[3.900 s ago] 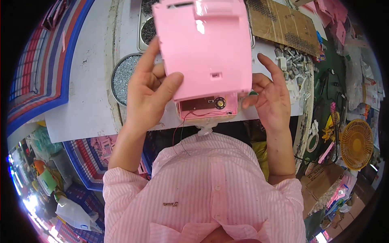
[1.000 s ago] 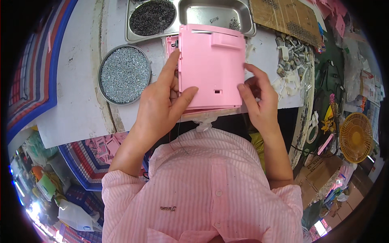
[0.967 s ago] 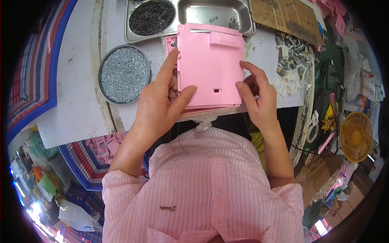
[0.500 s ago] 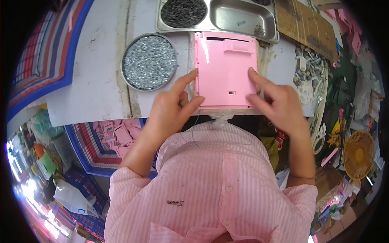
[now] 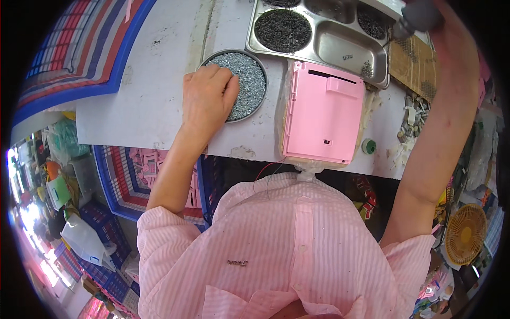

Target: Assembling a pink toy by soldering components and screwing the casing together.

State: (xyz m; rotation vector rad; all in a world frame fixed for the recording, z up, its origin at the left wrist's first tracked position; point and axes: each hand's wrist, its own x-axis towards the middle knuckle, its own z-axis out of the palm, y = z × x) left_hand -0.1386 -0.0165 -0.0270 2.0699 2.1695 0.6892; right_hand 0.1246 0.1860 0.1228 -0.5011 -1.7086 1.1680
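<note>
My left hand (image 5: 208, 95) reaches over the left side of a round metal dish (image 5: 264, 94) filled with small silver screws or pins (image 5: 245, 74). Its fingers are bent down and together among the pieces; whatever they hold is hidden. At the upper right my right hand (image 5: 445, 24), partly cut off, is closed around a dark, thick-bodied tool (image 5: 421, 17) with a metallic end, blurred. A pink plastic housing (image 5: 324, 114) with a slot and a raised block lies on a plastic-wrapped pad before me, with neither hand touching it.
Behind the housing stands a metal compartment tray (image 5: 340, 45) holding dark screws. To the right are a small green roll (image 5: 368, 146), a cardboard piece (image 5: 411, 69) and scattered metal parts (image 5: 415, 114). Blue-rimmed baskets (image 5: 119, 204) sit at left, one with pink parts.
My left hand has left the housing and moved to the dish of silver pieces. My right hand has gone up to the far right and taken hold of the dark tool. The view has shifted.
</note>
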